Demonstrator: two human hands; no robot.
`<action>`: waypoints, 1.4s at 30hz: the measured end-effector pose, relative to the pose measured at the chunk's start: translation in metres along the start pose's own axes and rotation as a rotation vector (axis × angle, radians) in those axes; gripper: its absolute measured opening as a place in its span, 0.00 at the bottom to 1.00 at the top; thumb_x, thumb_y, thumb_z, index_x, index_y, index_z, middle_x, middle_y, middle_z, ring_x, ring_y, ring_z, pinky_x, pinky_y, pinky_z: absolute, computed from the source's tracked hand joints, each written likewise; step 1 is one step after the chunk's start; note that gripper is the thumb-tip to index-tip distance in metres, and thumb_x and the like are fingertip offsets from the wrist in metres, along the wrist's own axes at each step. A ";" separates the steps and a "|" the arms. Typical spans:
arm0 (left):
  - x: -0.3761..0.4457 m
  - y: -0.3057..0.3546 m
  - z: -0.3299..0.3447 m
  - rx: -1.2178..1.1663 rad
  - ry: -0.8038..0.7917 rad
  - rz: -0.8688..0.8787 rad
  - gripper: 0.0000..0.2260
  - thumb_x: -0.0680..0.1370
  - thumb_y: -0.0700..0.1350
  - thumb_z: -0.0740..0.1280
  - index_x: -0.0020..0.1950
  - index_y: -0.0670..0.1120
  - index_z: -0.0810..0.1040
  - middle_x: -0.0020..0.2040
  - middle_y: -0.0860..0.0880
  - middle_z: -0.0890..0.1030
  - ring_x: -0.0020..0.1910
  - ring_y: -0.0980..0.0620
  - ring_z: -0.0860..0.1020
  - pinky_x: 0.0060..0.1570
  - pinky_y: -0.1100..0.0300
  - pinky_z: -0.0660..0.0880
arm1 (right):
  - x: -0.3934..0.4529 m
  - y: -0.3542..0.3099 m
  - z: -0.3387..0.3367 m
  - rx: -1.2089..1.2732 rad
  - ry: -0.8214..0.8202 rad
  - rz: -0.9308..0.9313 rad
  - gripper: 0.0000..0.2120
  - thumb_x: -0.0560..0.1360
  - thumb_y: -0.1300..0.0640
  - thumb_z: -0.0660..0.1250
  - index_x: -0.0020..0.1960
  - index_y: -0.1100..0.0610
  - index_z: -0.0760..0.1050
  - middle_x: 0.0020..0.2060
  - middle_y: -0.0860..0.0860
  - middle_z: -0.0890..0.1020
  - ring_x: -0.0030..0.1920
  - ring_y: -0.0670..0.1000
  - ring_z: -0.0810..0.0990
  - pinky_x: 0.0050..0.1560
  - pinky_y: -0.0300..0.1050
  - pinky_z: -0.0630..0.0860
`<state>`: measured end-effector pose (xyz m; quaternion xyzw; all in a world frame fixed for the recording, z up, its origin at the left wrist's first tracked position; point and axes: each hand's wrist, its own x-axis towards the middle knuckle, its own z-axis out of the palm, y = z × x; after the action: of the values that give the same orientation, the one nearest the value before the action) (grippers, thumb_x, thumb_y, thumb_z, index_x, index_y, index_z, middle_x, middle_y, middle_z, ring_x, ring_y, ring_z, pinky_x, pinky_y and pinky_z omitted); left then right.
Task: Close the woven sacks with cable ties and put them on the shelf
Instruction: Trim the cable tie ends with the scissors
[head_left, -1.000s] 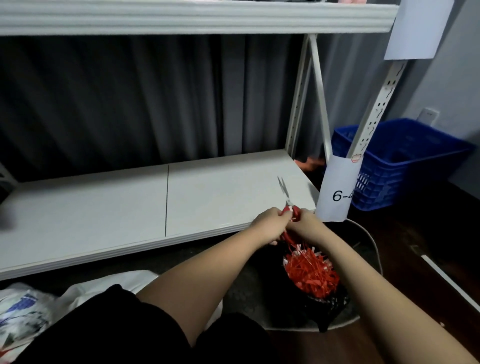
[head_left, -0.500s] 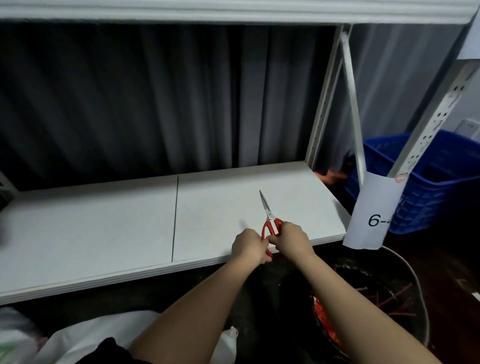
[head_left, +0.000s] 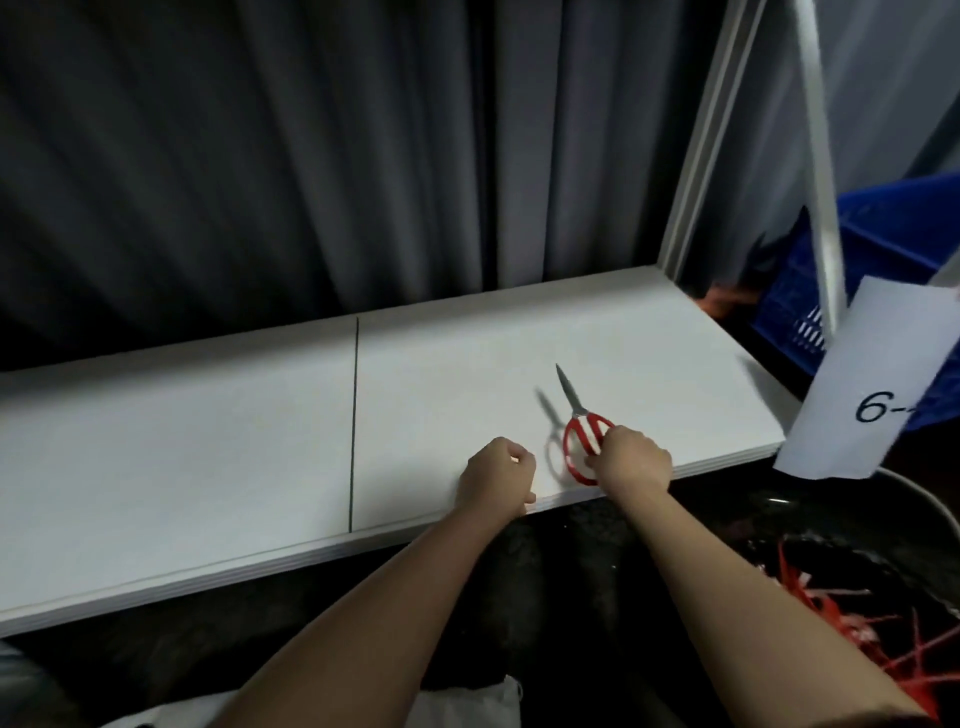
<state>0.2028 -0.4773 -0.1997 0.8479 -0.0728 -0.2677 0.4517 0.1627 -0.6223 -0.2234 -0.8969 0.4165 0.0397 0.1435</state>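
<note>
Both hands are at the shelf (head_left: 208, 447) edge: the right hand (head_left: 631, 462) grasps red scissors (head_left: 582, 431), seemingly setting them down, left hand (head_left: 496, 480) clenched apparently empty; next, fetch a sack (head_left: 467, 709).

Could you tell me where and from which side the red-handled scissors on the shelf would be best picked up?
Probably by the red handle loops, from the shelf's front edge. The scissors lie with closed blades pointing toward the curtain and the loops nearest the person, where the right hand already holds them. The left hand sits beside them, curled, touching nothing visible. This keeps fingers away from the tip.
</note>
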 end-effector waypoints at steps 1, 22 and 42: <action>0.003 -0.007 -0.001 0.018 0.010 -0.008 0.06 0.77 0.46 0.59 0.42 0.50 0.73 0.38 0.51 0.81 0.40 0.45 0.84 0.49 0.49 0.81 | 0.004 0.001 0.006 -0.048 0.009 0.003 0.19 0.78 0.46 0.61 0.60 0.58 0.75 0.58 0.55 0.80 0.60 0.56 0.77 0.57 0.46 0.71; 0.011 -0.042 0.000 0.123 -0.077 0.058 0.06 0.77 0.48 0.59 0.42 0.54 0.74 0.47 0.53 0.83 0.40 0.52 0.84 0.53 0.49 0.79 | 0.035 -0.011 0.064 -0.072 0.053 0.009 0.21 0.80 0.47 0.55 0.62 0.61 0.74 0.60 0.57 0.72 0.61 0.58 0.72 0.57 0.48 0.69; -0.225 0.032 -0.251 0.287 0.026 0.085 0.06 0.80 0.42 0.59 0.51 0.42 0.73 0.44 0.44 0.80 0.36 0.49 0.77 0.35 0.62 0.69 | -0.209 -0.177 -0.114 0.105 -0.200 -0.682 0.07 0.74 0.55 0.61 0.44 0.53 0.78 0.38 0.46 0.84 0.40 0.49 0.84 0.43 0.41 0.75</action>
<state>0.1471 -0.2312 0.0259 0.9033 -0.1403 -0.2242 0.3378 0.1558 -0.3938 -0.0347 -0.9674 0.0788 0.0556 0.2343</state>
